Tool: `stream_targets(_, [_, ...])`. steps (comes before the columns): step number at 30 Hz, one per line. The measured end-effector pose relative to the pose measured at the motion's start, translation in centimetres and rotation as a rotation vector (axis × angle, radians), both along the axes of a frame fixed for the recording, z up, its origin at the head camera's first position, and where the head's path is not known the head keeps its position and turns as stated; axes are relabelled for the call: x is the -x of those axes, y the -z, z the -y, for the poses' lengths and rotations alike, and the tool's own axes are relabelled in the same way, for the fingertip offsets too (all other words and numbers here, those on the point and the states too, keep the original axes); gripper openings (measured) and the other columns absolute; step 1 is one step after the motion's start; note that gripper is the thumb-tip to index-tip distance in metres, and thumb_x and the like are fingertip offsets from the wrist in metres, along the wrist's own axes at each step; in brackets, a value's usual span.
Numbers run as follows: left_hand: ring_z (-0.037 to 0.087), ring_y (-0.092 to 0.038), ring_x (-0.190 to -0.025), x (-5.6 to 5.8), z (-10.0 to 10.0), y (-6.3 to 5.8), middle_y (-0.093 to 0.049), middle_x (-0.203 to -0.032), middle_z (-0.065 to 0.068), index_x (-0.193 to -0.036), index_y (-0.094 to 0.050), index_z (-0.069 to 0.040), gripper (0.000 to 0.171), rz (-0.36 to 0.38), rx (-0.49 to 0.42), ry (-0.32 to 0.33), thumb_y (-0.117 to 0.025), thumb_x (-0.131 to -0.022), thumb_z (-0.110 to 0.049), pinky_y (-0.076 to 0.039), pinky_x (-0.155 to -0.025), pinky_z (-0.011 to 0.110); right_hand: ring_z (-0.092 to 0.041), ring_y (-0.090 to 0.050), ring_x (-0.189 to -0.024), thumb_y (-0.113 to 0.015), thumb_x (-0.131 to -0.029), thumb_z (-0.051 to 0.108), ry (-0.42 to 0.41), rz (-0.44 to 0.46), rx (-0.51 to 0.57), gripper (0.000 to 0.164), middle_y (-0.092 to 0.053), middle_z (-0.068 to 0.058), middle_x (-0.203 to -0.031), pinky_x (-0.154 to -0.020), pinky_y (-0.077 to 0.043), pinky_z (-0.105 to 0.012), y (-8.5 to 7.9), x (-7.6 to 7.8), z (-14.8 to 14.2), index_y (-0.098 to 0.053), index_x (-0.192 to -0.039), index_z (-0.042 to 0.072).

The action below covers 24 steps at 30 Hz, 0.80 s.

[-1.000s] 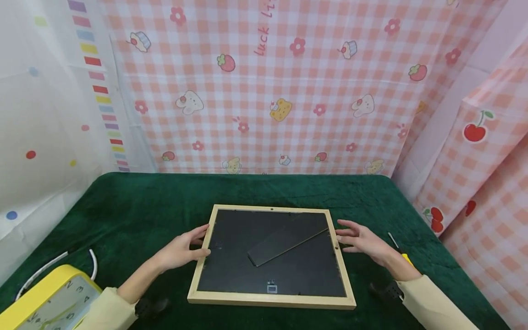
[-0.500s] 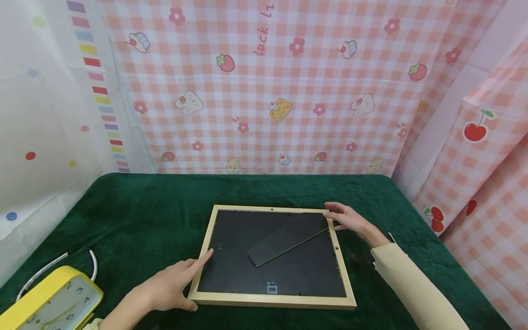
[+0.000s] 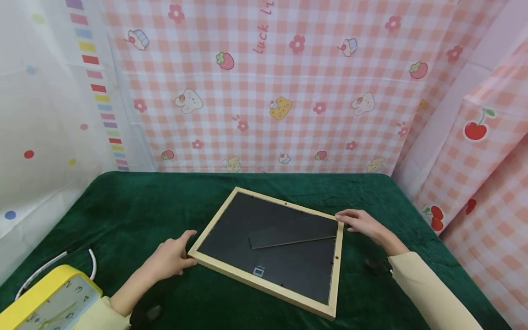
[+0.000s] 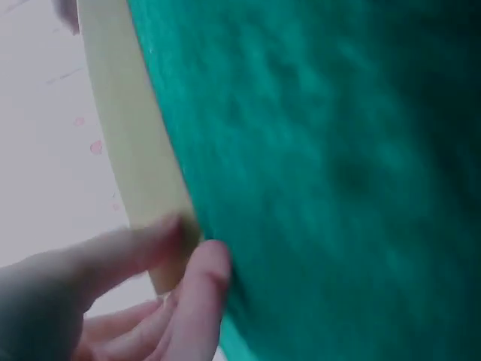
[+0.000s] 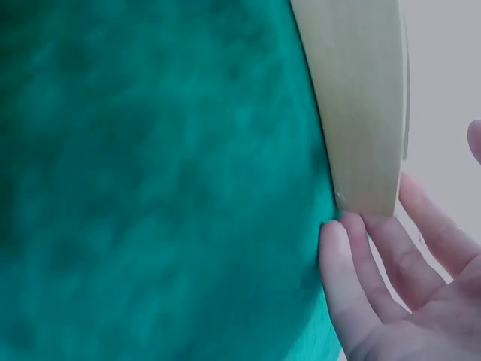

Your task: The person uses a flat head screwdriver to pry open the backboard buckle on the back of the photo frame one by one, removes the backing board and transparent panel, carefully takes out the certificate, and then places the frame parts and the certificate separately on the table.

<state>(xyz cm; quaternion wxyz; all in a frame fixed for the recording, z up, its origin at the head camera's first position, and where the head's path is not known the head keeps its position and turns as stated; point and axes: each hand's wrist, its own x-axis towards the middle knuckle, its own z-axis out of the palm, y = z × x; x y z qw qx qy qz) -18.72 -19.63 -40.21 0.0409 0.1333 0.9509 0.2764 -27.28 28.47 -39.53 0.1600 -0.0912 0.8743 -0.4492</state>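
A light wooden picture frame lies back side up, turned at a slant, its black backing board carrying a folded stand leg and a small metal hanger. My left hand is at the frame's left corner, thumb against the near side and index finger stretched out along the left. In the left wrist view, the left fingers close in around that wooden corner. My right hand touches the far right corner with nearly straight fingers; the right wrist view shows these fingertips at the corner's end.
A yellow clock stands at the near left, with a white curved cord-like piece behind it. Dark green cloth covers the table. A pink checked curtain hangs behind it and another at the right.
The picture frame has turned clockwise, its far left corner swinging up and right. My left hand has gone to its near left corner, my right hand to its far right corner.
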Motion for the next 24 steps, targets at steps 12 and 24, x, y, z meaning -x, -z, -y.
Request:
stream_targets(12, [0.033,-0.054,-0.098,1.4,-1.7,0.1,-0.027,-0.13,0.034,-0.14,0.0,-0.001,0.084,0.288,-0.676,0.022,-0.061,-0.084,-0.01,-0.049,-0.07,0.037,-0.03,-0.06,-0.074,-0.048,-0.092,0.023,-0.292,0.154,0.019,0.048,-0.059,-0.015,-0.085,-0.065,-0.05,-0.038,-0.8,-1.7,-1.9,-0.036,-0.129,-0.005])
stream_targets(24, [0.037,-0.039,-0.115,6.2,-4.6,1.3,-0.018,-0.138,0.027,-0.136,-0.012,0.009,0.067,0.278,-0.775,-0.013,-0.054,-0.084,0.005,-0.04,-0.087,0.039,-0.029,-0.061,-0.066,-0.054,-0.089,0.014,-0.457,0.245,0.139,0.069,-0.06,-0.019,-0.073,-0.061,-0.05,-0.043,0.7,-3.3,0.5,-0.01,-0.141,0.005])
